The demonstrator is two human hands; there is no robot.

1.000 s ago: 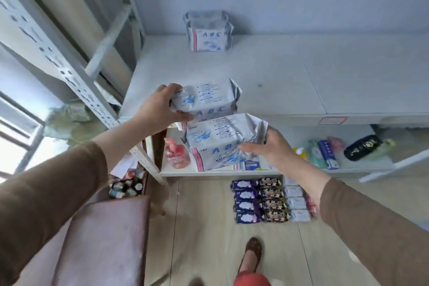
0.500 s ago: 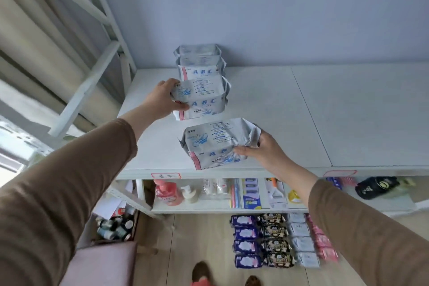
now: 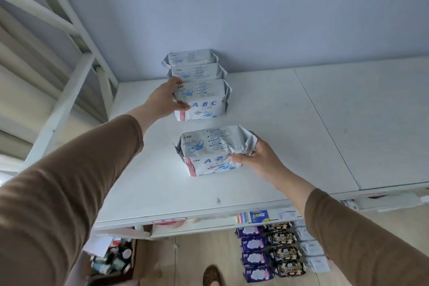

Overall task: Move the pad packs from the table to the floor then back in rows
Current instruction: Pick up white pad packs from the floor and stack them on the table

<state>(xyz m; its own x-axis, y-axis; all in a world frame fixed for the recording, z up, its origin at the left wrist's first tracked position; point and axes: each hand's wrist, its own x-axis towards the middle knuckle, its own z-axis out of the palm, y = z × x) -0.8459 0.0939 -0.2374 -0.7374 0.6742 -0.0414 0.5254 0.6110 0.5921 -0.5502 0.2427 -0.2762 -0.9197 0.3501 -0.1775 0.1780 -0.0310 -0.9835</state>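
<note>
my left hand (image 3: 163, 100) grips the third pad pack (image 3: 201, 100) by its left end, thumb curled across the printed front and fingers wrapped behind, so the pack sits to the right of my palm. it stands upright on the white table (image 3: 290, 127), pressed close in front of the second pad pack (image 3: 198, 71), which in turn stands just in front of the back pad pack (image 3: 190, 57) against the blue wall (image 3: 255, 7); the three form a single row running from the wall toward me

my right hand (image 3: 260, 158) holds the near pad pack (image 3: 210, 150) at its right end, thumb pinching the crumpled wrapper on the front face and fingers curled round the sealed flap behind. this pack lies to the left of my palm, upright on the table, apart from the third one with a bare strip of table between them and shifted slightly to the right of the row

below the table edge, rows of packs (image 3: 274, 251) lie on the wooden floor (image 3: 197, 251), purple, dark patterned and pale ones side by side
</note>
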